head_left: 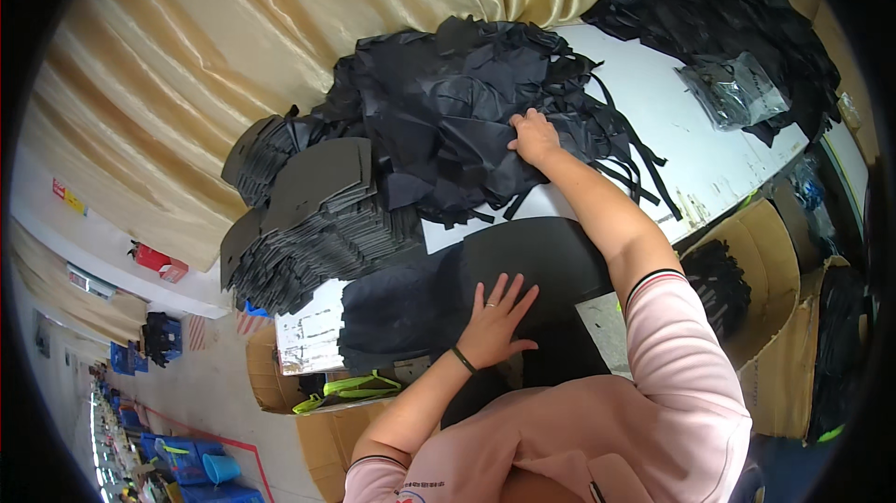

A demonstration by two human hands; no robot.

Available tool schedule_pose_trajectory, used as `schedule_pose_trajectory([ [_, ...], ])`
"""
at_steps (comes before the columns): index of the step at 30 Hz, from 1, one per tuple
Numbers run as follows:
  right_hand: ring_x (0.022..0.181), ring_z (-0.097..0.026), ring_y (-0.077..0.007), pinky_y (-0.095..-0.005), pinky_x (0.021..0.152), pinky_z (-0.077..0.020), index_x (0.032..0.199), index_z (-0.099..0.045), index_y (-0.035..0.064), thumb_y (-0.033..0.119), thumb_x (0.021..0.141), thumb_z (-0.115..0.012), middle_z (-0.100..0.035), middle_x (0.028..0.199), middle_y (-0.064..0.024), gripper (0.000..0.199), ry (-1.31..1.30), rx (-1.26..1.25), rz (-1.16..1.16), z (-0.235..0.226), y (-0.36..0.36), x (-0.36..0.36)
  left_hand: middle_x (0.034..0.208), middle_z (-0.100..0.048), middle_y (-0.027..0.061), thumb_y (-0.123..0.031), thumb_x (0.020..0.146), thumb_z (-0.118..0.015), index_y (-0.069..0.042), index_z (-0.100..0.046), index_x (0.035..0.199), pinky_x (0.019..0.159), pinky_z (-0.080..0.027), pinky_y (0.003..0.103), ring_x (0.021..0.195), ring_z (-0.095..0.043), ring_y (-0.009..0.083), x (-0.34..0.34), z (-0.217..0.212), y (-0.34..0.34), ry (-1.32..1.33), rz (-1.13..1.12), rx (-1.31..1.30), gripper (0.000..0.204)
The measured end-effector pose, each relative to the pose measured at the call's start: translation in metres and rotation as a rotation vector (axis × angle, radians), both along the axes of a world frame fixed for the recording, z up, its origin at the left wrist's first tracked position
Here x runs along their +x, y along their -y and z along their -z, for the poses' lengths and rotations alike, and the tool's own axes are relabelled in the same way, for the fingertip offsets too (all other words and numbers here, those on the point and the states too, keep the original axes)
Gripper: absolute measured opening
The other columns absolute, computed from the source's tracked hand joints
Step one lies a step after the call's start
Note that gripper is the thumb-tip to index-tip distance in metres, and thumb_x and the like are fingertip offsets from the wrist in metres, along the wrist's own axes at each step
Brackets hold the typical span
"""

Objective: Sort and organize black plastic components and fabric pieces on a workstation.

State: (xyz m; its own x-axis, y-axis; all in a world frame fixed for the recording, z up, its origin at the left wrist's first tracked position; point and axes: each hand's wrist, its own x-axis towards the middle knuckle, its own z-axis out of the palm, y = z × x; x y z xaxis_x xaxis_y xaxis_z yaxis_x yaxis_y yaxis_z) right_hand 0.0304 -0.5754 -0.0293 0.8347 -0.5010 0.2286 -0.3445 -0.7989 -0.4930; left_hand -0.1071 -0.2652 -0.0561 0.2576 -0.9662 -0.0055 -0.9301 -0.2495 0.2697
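A large heap of thin black fabric pieces, some with dangling straps, covers the middle of the white table. My right hand reaches into its right side, fingers curled onto one piece of black fabric. Close to my body, my left hand lies flat with fingers spread on a dark panel. That smooth black panel rests along the near edge, joined or overlapped on its left by a softer dark cloth; I cannot tell which. Left of the heap stand stacks of dark grey curved panels.
Another black fabric pile and a clear plastic bag lie at the table's far right. Open cardboard boxes holding black items stand beside my right arm. Under the left edge is a box with yellow-green straps. A gold curtain hangs behind.
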Motion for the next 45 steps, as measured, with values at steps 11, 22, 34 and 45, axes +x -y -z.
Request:
schedule_pose_trajectory([
  [11, 0.062, -0.051, -0.0056, -0.0224, 0.057, -0.0447, 0.088, -0.066, 0.0049, 0.015, 0.093, -0.061, -0.059, 0.072, 0.0041, 0.013, 0.218, 0.715, -0.543, -0.129, -0.040, -0.033, 0.115, -0.061, 0.0125, -0.024, 0.094, -0.060, 0.001, -0.049, 0.129, 0.091, -0.048, 0.030, 0.102, -0.061, 0.0192, 0.087, -0.063, 0.000, -1.402, -0.556, -0.812, 0.045],
  [22, 0.116, -0.052, -0.0343, -0.0454, 0.097, -0.0421, 0.124, -0.055, 0.0103, -0.004, 0.070, -0.068, -0.054, 0.119, -0.0140, 0.057, 0.536, -0.302, -0.660, -0.157, -0.099, -0.113, 0.079, -0.064, 0.0037, -0.016, 0.092, -0.060, -0.007, -0.063, 0.095, 0.064, -0.049, 0.030, 0.064, -0.059, 0.0152, 0.125, -0.124, 0.022, -1.731, -0.375, -1.057, 0.010],
  [34, 0.053, -0.062, -0.0130, -0.0264, 0.050, -0.0522, 0.090, -0.062, -0.0018, 0.013, 0.085, -0.063, -0.063, 0.068, -0.0060, 0.015, 0.465, 0.517, -0.793, -0.258, -0.170, -0.095, 0.102, -0.050, 0.0067, -0.030, 0.070, -0.084, -0.002, -0.033, 0.128, 0.076, -0.040, 0.027, 0.093, -0.051, 0.0155, 0.092, -0.087, 0.055, -0.610, -0.507, -1.101, 0.081],
  [45, 0.060, -0.064, -0.0171, -0.0255, 0.051, -0.0532, 0.095, -0.061, -0.0033, 0.017, 0.091, -0.058, -0.063, 0.072, -0.0090, 0.021, 0.755, 0.989, -1.049, -0.347, -0.192, -0.141, 0.093, -0.066, 0.0052, -0.007, 0.083, -0.071, 0.004, -0.060, 0.102, 0.075, -0.047, 0.025, 0.083, -0.059, 0.0107, 0.087, -0.073, 0.034, -0.640, -0.624, -1.377, 0.024],
])
